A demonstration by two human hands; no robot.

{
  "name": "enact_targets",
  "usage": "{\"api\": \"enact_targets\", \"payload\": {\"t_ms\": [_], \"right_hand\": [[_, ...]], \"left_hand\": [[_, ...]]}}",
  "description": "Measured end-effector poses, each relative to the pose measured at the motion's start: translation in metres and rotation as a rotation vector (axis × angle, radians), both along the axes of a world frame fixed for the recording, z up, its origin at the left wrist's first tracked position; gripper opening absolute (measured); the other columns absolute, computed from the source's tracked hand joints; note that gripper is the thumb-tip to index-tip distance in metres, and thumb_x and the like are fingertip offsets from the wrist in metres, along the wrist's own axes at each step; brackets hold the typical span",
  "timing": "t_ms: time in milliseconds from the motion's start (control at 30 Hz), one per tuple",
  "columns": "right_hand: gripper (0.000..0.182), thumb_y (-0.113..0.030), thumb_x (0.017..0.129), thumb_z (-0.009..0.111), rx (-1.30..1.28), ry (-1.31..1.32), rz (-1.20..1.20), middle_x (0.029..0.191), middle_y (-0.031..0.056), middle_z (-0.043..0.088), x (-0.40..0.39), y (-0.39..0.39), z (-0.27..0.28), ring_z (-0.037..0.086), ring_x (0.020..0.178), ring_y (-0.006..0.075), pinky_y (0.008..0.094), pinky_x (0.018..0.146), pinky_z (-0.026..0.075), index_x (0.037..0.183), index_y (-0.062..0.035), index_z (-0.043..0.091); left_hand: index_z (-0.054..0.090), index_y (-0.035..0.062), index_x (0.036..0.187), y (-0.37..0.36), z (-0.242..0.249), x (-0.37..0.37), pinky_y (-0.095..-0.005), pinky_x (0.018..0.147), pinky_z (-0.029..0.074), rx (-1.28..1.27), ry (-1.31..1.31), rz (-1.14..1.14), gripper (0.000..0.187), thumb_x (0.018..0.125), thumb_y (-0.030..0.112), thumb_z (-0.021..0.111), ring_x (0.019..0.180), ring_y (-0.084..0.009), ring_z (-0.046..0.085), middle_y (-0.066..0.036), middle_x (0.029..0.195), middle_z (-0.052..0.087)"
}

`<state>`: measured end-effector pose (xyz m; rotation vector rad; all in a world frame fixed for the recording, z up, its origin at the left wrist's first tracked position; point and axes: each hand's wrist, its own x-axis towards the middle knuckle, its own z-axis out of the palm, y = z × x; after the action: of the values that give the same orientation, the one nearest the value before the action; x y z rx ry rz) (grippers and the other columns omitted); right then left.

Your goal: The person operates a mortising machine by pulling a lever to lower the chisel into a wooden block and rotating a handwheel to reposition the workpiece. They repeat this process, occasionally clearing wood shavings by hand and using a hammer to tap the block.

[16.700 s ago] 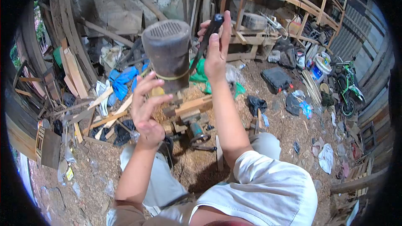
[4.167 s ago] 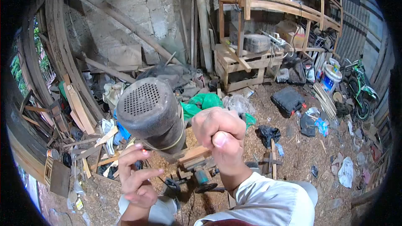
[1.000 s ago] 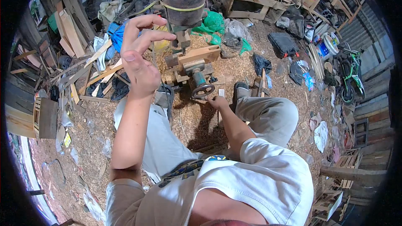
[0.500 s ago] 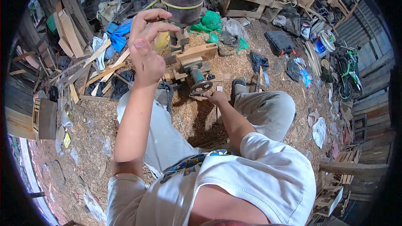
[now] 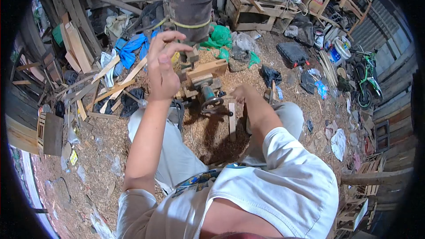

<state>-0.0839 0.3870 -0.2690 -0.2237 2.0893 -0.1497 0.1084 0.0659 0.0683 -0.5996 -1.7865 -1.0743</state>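
Observation:
My left hand (image 5: 164,73) is raised at the left of a dark machine with a motor housing (image 5: 191,4). Its fingers are curved and apart, with nothing visible in them. A notched wooden block (image 5: 207,71) sits in the vise (image 5: 207,89) under the machine head (image 5: 191,55). On the vise's near side is a dark handwheel (image 5: 211,105) with a crank knob (image 5: 230,113). My right hand (image 5: 244,93) is just right of the vise, apart from the knob, with fingers bent and spread. Its fingertips show only in part.
Wood shavings (image 5: 195,150) cover the floor around my legs. Wood strips (image 5: 117,89) lie at the left, near a blue plastic bag (image 5: 130,51). A black case (image 5: 292,54) and a small green motorbike (image 5: 368,77) are at the right. A wooden crate (image 5: 254,11) stands behind.
My right hand has let go of the handwheel's crank and moved up and to the right. My left hand has come lower and slightly right. The view has shifted a little.

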Motion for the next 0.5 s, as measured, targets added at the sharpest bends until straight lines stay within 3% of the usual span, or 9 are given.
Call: {"api": "enact_targets", "payload": {"t_ms": [200,267,333,367,400,500], "right_hand": [[0.041,-0.038,0.102,0.057,-0.343,-0.032,-0.266,0.113,0.0116,0.077,-0.137,-0.023,0.129,0.075,0.091,0.0225,0.0418,0.082,0.059,0.133,-0.0133,0.069],[0.033,-0.031,0.103,0.054,-0.459,0.034,-0.35,0.104,0.0112,0.078,-0.171,-0.045,0.176,0.075,0.084,0.0243,0.0412,0.076,0.059,0.125,-0.0132,0.071],[0.031,-0.031,0.104,0.053,-0.561,0.292,-0.269,0.098,0.0112,0.079,-0.172,-0.065,0.255,0.074,0.081,0.0256,0.0437,0.071,0.059,0.119,-0.0114,0.072],[0.028,-0.029,0.102,0.055,-0.671,0.411,-0.319,0.096,0.0061,0.075,-0.174,-0.076,0.286,0.071,0.074,0.0205,0.0382,0.067,0.058,0.112,-0.0091,0.073],[0.029,-0.032,0.104,0.055,-0.761,0.536,-0.332,0.094,0.0044,0.074,-0.17,-0.083,0.321,0.07,0.074,0.0195,0.038,0.065,0.058,0.11,-0.009,0.073],[0.047,-0.046,0.106,0.054,-1.247,0.694,-0.359,0.088,0.0067,0.07,-0.234,-0.113,0.366,0.066,0.071,0.0181,0.0344,0.063,0.053,0.105,-0.0017,0.07]], "left_hand": [[0.073,-0.0005,0.106,0.015,0.003,-0.015,-0.0478,0.105,0.043,-0.029,0.015,-0.038,0.069,0.11,0.051,0.027,0.119,-0.0401,0.061,-0.021,0.122,0.067],[0.072,-0.0007,0.111,0.021,0.005,-0.02,-0.0489,0.109,0.042,-0.063,0.02,0.03,0.065,0.11,0.049,0.03,0.125,-0.0413,0.059,-0.021,0.128,0.066],[0.071,-0.0007,0.116,0.025,0.003,-0.024,-0.0503,0.113,0.039,-0.081,0.026,0.033,0.065,0.11,0.05,0.031,0.133,-0.0428,0.055,-0.021,0.135,0.064],[0.07,-0.0005,0.118,0.027,0.003,-0.029,-0.0508,0.114,0.038,-0.079,0.034,0.022,0.065,0.11,0.051,0.031,0.136,-0.0433,0.054,-0.021,0.137,0.063],[0.07,-0.0004,0.119,0.029,0.004,-0.031,-0.0513,0.115,0.037,-0.076,0.042,0.011,0.066,0.11,0.052,0.03,0.139,-0.0437,0.052,-0.022,0.14,0.062],[0.07,-0.0001,0.121,0.033,0.007,-0.034,-0.0523,0.117,0.035,-0.076,0.033,0.017,0.069,0.11,0.055,0.029,0.143,-0.0451,0.048,-0.024,0.144,0.059]]}}
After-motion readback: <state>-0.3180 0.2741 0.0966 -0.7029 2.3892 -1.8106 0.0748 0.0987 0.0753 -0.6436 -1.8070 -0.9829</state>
